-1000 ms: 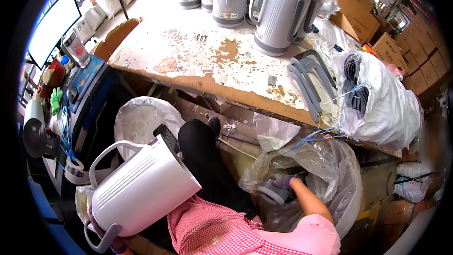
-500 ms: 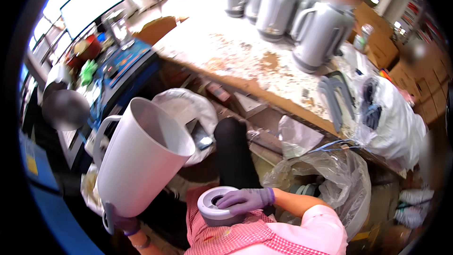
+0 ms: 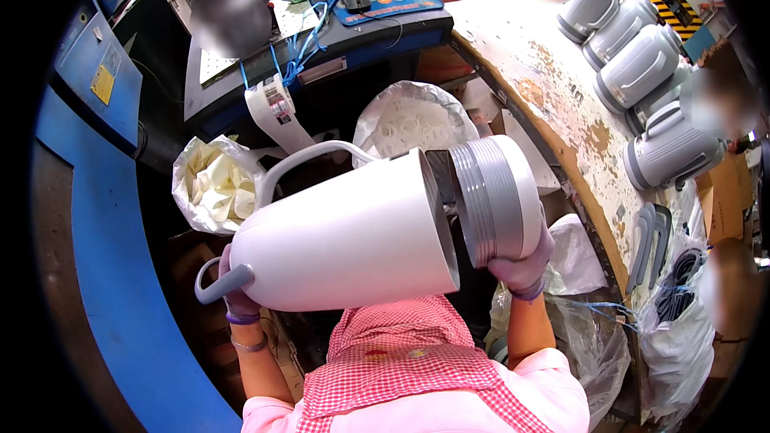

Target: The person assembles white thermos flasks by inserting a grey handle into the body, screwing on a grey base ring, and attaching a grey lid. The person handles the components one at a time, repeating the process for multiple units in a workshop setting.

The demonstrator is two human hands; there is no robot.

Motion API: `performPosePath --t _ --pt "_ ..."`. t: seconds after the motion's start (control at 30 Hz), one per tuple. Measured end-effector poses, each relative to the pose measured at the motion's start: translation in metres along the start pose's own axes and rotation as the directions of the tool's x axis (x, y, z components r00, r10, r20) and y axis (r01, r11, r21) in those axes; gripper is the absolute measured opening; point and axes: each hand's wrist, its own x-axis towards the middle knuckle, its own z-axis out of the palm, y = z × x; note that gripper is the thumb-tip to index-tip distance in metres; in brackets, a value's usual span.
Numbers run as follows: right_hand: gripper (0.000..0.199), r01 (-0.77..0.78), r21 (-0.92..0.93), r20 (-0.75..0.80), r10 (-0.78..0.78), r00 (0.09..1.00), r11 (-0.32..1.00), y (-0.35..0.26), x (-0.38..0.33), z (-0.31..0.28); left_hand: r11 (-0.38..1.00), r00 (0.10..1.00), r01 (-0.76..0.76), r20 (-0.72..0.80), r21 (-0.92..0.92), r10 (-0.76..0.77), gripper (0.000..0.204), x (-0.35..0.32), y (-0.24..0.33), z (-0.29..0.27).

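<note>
A large pale grey jug shell [image 3: 345,240] lies tilted on its side across my lap, its wide open mouth facing right. My left hand [image 3: 238,295], in a purple glove, is closed around its narrower left end, beside a small darker grey loop [image 3: 226,282]. A long pale handle [image 3: 309,162] arches along the shell's far side. My right hand [image 3: 523,266], gloved too, grips a round white and grey ribbed collar [image 3: 499,200] from its right side. The collar's ribbed part faces the shell's mouth, with a gap between them. My fingertips behind both pieces are partly hidden.
Several assembled grey jugs [image 3: 642,68] stand on the worn white workbench [image 3: 553,80] at the right. White bags [image 3: 413,116] sit beyond the shell, one with cream-coloured pieces [image 3: 220,188]. A desk [image 3: 385,32] is at the far left; loose grey handles [image 3: 648,244] lie on the bench.
The shell has swung from upright-tilted to nearly level, its mouth now facing right. My right hand has lifted the collar from my lap up to that mouth. The view has turned left.
</note>
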Motion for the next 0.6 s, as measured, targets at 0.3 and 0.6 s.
performPosePath --t 0.3,0.6 --pt "0.097 0.35 0.017 -0.015 -0.349 0.937 0.937 -0.001 -0.013 -0.003 0.631 0.852 0.523 0.332 -0.574 -0.404 0.045 0.028 0.026 0.038" --pt "0.099 0.228 -0.015 0.043 -0.227 0.973 0.974 0.017 -0.01 -0.043 0.851 0.943 0.304 0.264 -0.429 -0.203 0.052 0.038 0.068 0.071"
